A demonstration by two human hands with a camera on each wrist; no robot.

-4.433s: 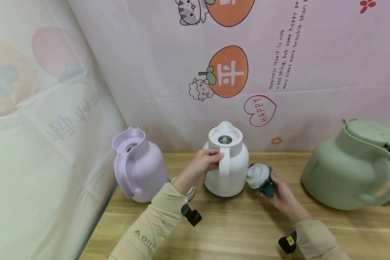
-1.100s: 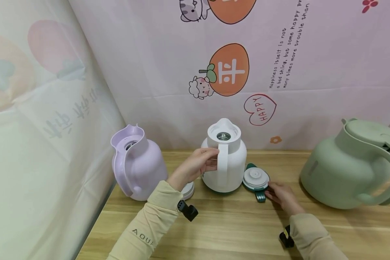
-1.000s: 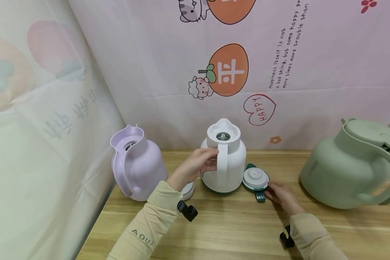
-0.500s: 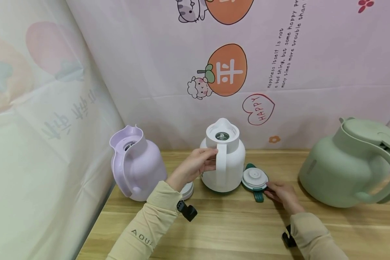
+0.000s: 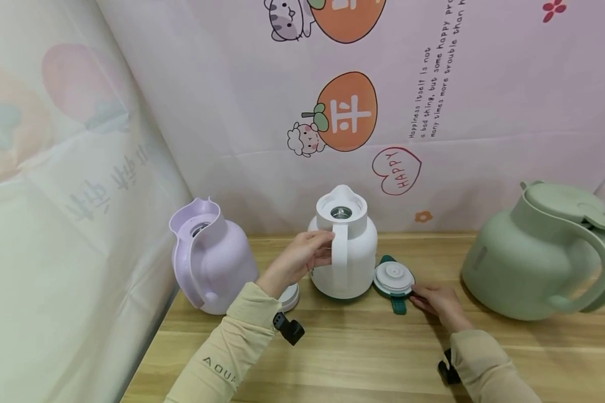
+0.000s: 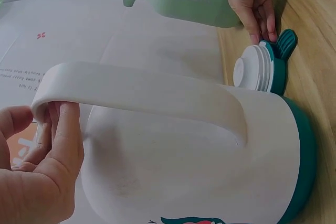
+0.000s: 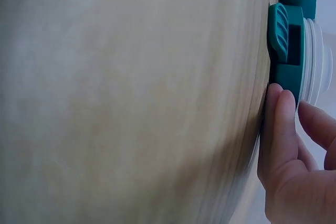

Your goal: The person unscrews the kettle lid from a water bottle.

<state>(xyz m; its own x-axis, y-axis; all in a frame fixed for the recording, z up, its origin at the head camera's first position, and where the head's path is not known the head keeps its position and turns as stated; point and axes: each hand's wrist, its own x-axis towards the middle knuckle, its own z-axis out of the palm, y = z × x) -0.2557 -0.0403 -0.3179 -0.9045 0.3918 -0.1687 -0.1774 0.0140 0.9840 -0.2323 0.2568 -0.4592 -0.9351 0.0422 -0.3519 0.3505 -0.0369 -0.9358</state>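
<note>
A white thermos jug (image 5: 355,260) with a teal base stands upright and uncapped, its metal mouth showing. My left hand (image 5: 299,258) grips the top of its handle (image 5: 340,257), fingers curled under it in the left wrist view. To the jug's right, a teal and white lid (image 5: 394,276) lies on the table with its white stopper side up and its teal tab toward me. At the lid's right edge, my right hand (image 5: 440,302) pinches the rim between thumb and fingers. The right wrist view shows those fingertips against the lid's (image 7: 289,80) teal side.
A lilac jug (image 5: 222,263), also uncapped, stands on the left of the wooden table (image 5: 358,352). A white round lid (image 5: 289,296) is partly hidden behind the left forearm. At right stands a big green jug (image 5: 519,268) with its lid on. A printed cloth (image 5: 262,112) hangs behind.
Earlier my right hand held the teal and white lid tilted up beside the white jug; it now lies flat on the table. Over the last second both hands stay nearly still.
</note>
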